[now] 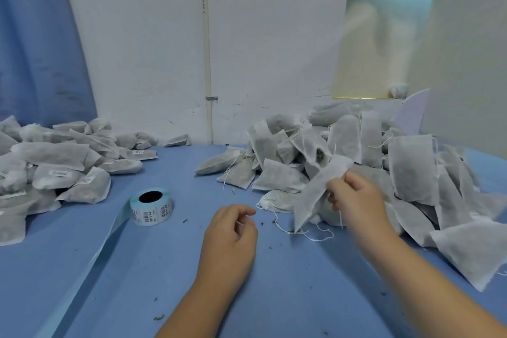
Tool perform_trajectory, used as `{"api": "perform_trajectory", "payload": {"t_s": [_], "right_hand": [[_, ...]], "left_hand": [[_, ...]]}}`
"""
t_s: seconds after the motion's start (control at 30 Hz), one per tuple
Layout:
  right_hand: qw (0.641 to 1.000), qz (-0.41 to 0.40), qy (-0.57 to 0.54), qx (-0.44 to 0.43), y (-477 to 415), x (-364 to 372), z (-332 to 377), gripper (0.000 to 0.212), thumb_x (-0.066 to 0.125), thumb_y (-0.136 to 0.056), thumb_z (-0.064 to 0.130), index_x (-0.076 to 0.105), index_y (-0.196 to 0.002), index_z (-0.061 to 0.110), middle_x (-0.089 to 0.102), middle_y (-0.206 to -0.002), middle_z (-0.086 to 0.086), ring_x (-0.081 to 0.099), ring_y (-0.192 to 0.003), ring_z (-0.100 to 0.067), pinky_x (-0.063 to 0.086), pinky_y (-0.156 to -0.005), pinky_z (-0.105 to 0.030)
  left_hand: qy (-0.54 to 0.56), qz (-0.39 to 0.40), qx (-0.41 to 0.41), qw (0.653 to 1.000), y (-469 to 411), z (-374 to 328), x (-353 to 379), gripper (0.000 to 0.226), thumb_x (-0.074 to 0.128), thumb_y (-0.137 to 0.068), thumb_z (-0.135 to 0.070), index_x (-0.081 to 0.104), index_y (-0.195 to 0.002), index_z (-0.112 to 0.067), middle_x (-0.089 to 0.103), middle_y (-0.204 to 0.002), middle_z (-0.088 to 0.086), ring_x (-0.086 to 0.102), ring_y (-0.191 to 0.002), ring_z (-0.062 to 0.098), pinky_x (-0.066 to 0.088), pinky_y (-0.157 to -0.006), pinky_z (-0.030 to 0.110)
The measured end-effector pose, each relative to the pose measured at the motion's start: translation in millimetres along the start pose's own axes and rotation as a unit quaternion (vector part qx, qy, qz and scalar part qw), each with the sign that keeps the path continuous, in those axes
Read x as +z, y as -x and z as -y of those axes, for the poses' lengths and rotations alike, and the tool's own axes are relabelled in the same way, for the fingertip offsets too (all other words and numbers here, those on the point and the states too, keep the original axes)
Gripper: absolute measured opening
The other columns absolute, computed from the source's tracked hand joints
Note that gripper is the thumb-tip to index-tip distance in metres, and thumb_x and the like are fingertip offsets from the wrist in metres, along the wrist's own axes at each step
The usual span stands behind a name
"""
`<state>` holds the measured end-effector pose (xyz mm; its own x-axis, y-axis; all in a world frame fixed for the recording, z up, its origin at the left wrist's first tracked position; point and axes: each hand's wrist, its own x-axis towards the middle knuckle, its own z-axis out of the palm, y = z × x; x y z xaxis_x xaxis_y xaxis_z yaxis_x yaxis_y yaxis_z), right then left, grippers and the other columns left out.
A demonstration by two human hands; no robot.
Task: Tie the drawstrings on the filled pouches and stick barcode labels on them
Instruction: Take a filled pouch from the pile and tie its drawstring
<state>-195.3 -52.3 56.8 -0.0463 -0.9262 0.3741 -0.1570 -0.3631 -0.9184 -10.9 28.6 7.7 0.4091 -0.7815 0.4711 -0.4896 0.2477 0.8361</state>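
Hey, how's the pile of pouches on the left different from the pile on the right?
Several pouches in the left pile carry white labels; none show on the right pile. Loose drawstrings trail from the right pile; I see none on the left pile. The right pile is heaped higher; the left pile lies flatter. Both hold grey-white filled pouches on the blue table.

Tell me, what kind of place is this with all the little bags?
Probably a small packing workroom: heaps of filled pouches on a blue table, a roll of barcode labels between them, and the right hand holding one pouch.
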Motion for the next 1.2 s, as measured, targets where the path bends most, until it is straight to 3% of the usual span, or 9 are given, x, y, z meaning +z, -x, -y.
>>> {"api": "perform_trajectory", "payload": {"t_s": [0.2,0.33,0.63,0.83,0.9,1.0,1.1,1.17,1.2], "right_hand": [[0.989,0.052,0.065,-0.123,50.5,13.2,2.7,0.028,0.064,-0.076,-0.001,0.047,-0.057,0.009,0.049,-0.065,0.003,0.044,-0.061,-0.008,0.035,-0.059,-0.020],[0.974,0.091,0.100,-0.184,69.8,25.4,11.3,0.038,0.061,-0.070,0.008,0.037,-0.051,0.031,0.045,-0.067,0.009,0.047,-0.064,-0.005,0.034,-0.058,-0.013],[0.975,0.130,-0.058,-0.173,72.6,10.6,24.2,0.011,0.056,-0.073,0.012,0.062,-0.065,0.009,0.061,-0.072,0.002,0.057,-0.071,-0.010,0.043,-0.068,-0.019],[0.984,0.068,-0.165,-0.010,51.5,-12.8,22.9,0.013,0.067,-0.078,0.023,0.071,-0.089,0.029,0.072,-0.093,0.008,0.063,-0.081,-0.011,0.049,-0.072,-0.023],[0.983,0.122,-0.134,0.010,52.4,-10.3,20.9,0.025,0.068,-0.086,0.034,0.064,-0.111,0.031,0.068,-0.112,0.008,0.066,-0.100,-0.011,0.049,-0.082,-0.029],[0.975,0.213,-0.066,0.018,58.2,-4.0,17.5,0.080,0.060,-0.063,0.060,0.049,-0.136,0.030,0.061,-0.123,0.017,0.061,-0.109,0.001,0.047,-0.100,-0.030],[0.964,0.265,-0.029,0.007,62.0,-1.6,16.2,0.050,0.061,-0.079,0.052,0.063,-0.123,0.028,0.069,-0.111,0.011,0.064,-0.104,-0.002,0.048,-0.099,-0.029],[0.967,0.255,-0.017,-0.003,59.7,-4.0,15.9,0.018,0.060,-0.093,0.032,0.074,-0.093,0.021,0.073,-0.082,0.008,0.066,-0.080,-0.004,0.051,-0.088,-0.031],[0.970,0.244,-0.006,0.008,57.6,-6.1,14.0,0.022,0.059,-0.094,0.029,0.074,-0.082,0.018,0.068,-0.068,0.006,0.063,-0.068,-0.008,0.051,-0.084,-0.036]], "left_hand": [[0.005,0.131,0.090,0.987,14.8,-21.2,4.2,0.063,0.061,-0.073,-0.033,0.038,-0.128,-0.053,0.044,-0.127,-0.026,0.044,-0.119,-0.011,0.034,-0.089,0.002],[-0.035,0.186,0.122,0.974,26.1,-30.7,14.0,0.085,0.062,-0.070,-0.045,0.026,-0.147,-0.043,0.039,-0.139,-0.028,0.041,-0.130,-0.007,0.039,-0.104,0.018],[0.091,0.104,-0.025,0.990,22.9,-39.9,8.6,0.023,0.070,-0.081,-0.015,0.068,-0.088,-0.037,0.071,-0.080,-0.025,0.062,-0.072,-0.012,0.043,-0.059,0.005],[0.243,0.162,-0.132,0.947,17.9,-44.4,-0.2,0.014,0.053,-0.063,-0.016,0.065,-0.069,-0.012,0.070,-0.067,0.013,0.066,-0.062,0.022,0.050,-0.054,0.025],[0.269,0.188,-0.133,0.935,18.1,-44.7,-1.9,0.014,0.052,-0.064,-0.015,0.065,-0.065,-0.012,0.065,-0.065,0.018,0.062,-0.060,0.028,0.050,-0.056,0.031],[0.274,0.216,-0.133,0.928,17.7,-42.5,-2.9,0.021,0.050,-0.065,-0.017,0.065,-0.068,-0.003,0.062,-0.064,0.024,0.059,-0.058,0.029,0.049,-0.053,0.031],[0.279,0.225,-0.146,0.922,16.9,-42.5,-5.4,0.028,0.051,-0.066,-0.020,0.064,-0.077,0.002,0.061,-0.064,0.026,0.058,-0.057,0.030,0.049,-0.052,0.032],[0.266,0.223,-0.149,0.926,16.5,-43.1,-6.8,0.029,0.052,-0.068,-0.021,0.063,-0.077,0.003,0.060,-0.062,0.025,0.057,-0.056,0.029,0.049,-0.051,0.032],[0.258,0.218,-0.151,0.929,16.3,-43.4,-7.6,0.028,0.053,-0.069,-0.022,0.063,-0.075,0.002,0.060,-0.061,0.023,0.057,-0.056,0.028,0.048,-0.050,0.030]]}}
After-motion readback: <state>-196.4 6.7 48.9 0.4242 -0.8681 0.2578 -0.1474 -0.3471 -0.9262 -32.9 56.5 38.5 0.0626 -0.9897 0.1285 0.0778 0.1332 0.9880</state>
